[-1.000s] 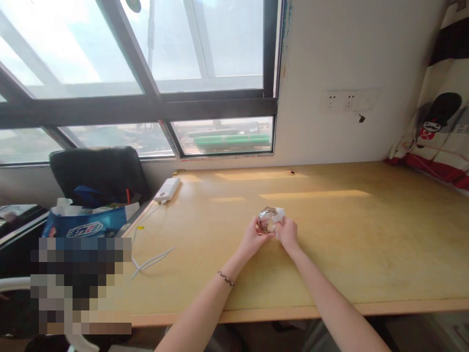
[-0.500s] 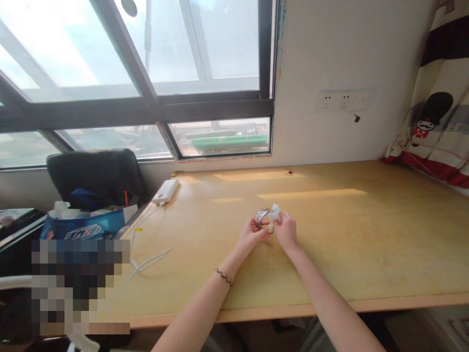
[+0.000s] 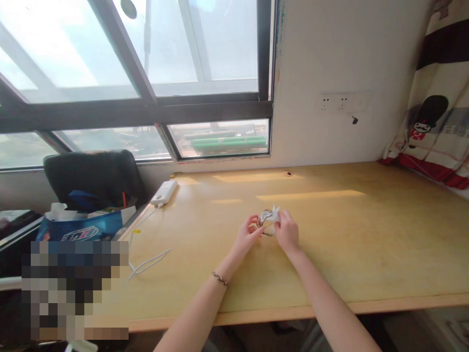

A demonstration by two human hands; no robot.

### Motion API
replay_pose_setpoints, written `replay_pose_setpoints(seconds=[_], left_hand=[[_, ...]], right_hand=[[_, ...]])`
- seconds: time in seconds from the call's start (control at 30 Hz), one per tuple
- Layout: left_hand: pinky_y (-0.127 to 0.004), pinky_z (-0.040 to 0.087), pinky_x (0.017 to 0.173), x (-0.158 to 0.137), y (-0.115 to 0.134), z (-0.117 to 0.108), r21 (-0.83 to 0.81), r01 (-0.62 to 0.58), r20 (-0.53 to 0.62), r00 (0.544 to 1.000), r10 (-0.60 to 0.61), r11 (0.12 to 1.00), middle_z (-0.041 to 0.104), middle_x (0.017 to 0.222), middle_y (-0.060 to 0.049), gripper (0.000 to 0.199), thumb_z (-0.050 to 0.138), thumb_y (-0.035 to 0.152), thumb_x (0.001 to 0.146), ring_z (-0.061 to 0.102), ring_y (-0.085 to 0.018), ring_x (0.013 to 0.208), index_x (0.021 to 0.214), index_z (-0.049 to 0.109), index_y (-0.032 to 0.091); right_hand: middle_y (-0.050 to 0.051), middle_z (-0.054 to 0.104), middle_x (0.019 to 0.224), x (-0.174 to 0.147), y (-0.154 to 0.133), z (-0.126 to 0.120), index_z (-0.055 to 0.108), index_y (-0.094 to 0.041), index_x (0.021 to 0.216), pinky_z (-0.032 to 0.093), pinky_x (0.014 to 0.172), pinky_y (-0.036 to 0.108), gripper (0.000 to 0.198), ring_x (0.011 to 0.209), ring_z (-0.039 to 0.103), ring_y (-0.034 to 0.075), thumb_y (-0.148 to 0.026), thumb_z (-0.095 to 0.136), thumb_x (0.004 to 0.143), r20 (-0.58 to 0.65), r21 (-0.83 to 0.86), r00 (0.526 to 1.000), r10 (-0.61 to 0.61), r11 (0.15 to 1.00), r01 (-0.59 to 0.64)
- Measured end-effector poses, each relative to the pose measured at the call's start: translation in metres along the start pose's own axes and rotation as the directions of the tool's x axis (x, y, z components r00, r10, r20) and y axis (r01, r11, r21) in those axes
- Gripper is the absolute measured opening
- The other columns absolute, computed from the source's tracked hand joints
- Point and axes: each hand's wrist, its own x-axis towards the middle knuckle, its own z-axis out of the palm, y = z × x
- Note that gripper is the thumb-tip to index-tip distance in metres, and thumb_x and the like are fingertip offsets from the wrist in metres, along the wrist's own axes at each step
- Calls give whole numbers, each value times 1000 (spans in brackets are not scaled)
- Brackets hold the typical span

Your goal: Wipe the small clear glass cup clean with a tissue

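Both hands are meeting mid-desk [image 3: 330, 254], left hand [image 3: 246, 237] at 9 o'clock and right hand [image 3: 287, 232] at 3 o'clock of a small crinkly clear packet [image 3: 266, 218], fingers pinching shut on it, equally near, its white corner poking up toward 12; long axis unclear.

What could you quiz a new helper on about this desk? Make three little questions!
1. True or false: both hands hold the wrapper.
2. Which lies nearest the window? A) power bank B) cable C) wrapper.
3. Fill in: the left hand has a ____ on its wrist.

Key: 1 true, left hand and right hand both grip it above the desk. 2 A. 3 bracelet.
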Motion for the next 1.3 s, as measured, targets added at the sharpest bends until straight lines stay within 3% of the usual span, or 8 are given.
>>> replay_pose_setpoints(seconds=[0.23, 0.37, 0.53, 0.77, 0.87, 1.03, 1.17, 1.3], left_hand=[[-23, 48, 47, -3, 1, 2, -19, 54, 43, 998, -53, 998, 56, 84, -1, 36, 70, 26, 54, 57, -8, 50, 78, 45, 15], [-28, 50, 53, -7, 7, 9, -135, 82, -40, 995, -88, 987, 58, 82, -1, 41, 73, 25, 52, 61, -13, 54, 76, 41, 16], [-33, 50, 63, -8, 7, 13, -195, 33, -90, 995, -51, 980, 60, 80, -1, 45, 74, 27, 52, 63, -15, 60, 78, 38, 17], [-26, 49, 58, 3, -12, 4, -86, -18, -6, 1000, 17, 996, 58, 84, -1, 48, 73, 25, 52, 61, -12, 62, 80, 35, 18], [-24, 49, 58, 4, -10, 2, -72, -39, 34, 999, 41, 997, 56, 95, -6, 51, 72, 24, 55, 60, -11, 65, 90, 36, 17], [-21, 46, 47, 1, 0, -3, 9, -16, 148, 989, 15, 1000, 59, 92, -8, 42, 64, 30, 64, 55, -10, 58, 98, 44, 15], [-18, 39, 42, -2, 6, -7, 117, -9, 164, 986, -11, 993, 60, 83, -6, 32, 63, 31, 64, 50, -7, 51, 89, 55, 12], [-19, 41, 45, -1, 6, -5, 62, 12, 155, 988, -21, 998, 59, 84, -5, 32, 64, 30, 63, 50, -6, 51, 88, 56, 12]], right_hand=[[4, 51, 76, -2, -2, -1, 56, -17, 83, 35, 62, 21, 21, 67, 49, 14, -10, 39, 72, 0, 54, 998, -62, 997, 62], [2, 51, 66, 0, -3, 7, 57, -16, 73, 35, 57, 21, 17, 59, 49, 13, -15, 40, 73, -7, 210, 997, 80, 975, -77], [1, 54, 51, 1, -2, 28, 55, -15, 56, 32, 45, 21, 24, 48, 50, 13, -28, 44, 73, 191, 330, 934, 302, 876, -350], [0, 49, 41, 0, 1, 33, 53, -15, 50, 27, 40, 20, 29, 40, 47, 13, -31, 44, 73, 262, 292, 904, 339, 865, -409], [1, 52, 51, 1, -1, 20, 53, -16, 55, 29, 47, 21, 19, 50, 49, 13, -22, 44, 71, 179, 237, 946, 272, 921, -310], [3, 53, 70, -3, -6, 4, 54, -17, 69, 30, 55, 21, 13, 62, 50, 13, -13, 42, 70, 51, 4, 999, -17, 1000, 17], [3, 51, 71, -5, -6, 0, 52, -17, 72, 32, 57, 21, 12, 65, 49, 13, -13, 41, 72, 13, -37, 997, -77, 996, 78], [3, 50, 71, -1, -2, 1, 52, -17, 70, 33, 60, 22, 12, 65, 48, 14, -15, 40, 72, -36, 101, 999, -28, 994, 32]])
